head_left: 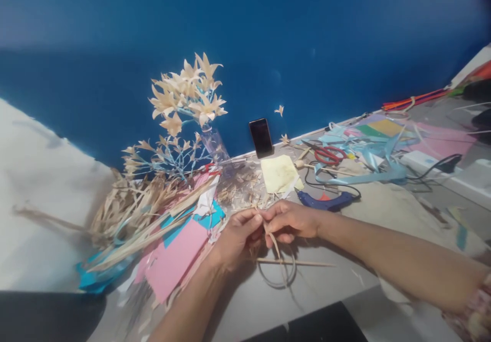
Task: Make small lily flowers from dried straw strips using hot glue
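Observation:
My left hand [240, 232] and my right hand [289, 220] meet over the front middle of the table, fingertips almost touching. Both pinch a thin pale strip [273, 240] that hangs down between them. Below it, a round ring [294, 273] and a thin wooden stick [314, 264] lie on the table. Small pale scraps [243, 191] are scattered just beyond my fingers. A pale yellow paper square [279, 173] lies behind my right hand, and a blue glue gun [326, 202] rests beside my right wrist.
Cream flowers [205, 108] stand in a clear vase [215, 145] against the blue wall. A phone [261, 138] leans there too. Dried strips [126, 206] and pink paper [177, 260] lie left. Red-handled scissors [329, 155], blue ribbon [360, 180] and a white power strip [456, 178] lie right.

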Motion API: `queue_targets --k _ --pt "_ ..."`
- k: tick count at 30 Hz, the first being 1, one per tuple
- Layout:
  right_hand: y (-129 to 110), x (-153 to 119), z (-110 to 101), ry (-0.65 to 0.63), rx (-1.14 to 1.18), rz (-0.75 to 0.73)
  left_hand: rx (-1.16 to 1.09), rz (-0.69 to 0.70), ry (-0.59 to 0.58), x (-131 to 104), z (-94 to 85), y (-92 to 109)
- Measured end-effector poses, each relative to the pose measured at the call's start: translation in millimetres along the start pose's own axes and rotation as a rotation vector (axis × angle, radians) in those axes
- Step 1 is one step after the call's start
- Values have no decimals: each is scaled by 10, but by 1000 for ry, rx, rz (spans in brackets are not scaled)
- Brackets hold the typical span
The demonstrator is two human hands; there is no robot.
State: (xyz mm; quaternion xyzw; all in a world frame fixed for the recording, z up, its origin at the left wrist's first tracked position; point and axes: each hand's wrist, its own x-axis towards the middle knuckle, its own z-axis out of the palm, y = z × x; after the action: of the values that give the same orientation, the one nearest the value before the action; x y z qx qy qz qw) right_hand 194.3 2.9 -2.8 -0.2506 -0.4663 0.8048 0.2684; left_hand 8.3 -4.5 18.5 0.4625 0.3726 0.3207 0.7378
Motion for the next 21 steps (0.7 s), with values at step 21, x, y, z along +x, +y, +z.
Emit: queue_targets --k 21 --pt "52 -10 41 145 -93 -19 -108 117 190 -21 51 -23"
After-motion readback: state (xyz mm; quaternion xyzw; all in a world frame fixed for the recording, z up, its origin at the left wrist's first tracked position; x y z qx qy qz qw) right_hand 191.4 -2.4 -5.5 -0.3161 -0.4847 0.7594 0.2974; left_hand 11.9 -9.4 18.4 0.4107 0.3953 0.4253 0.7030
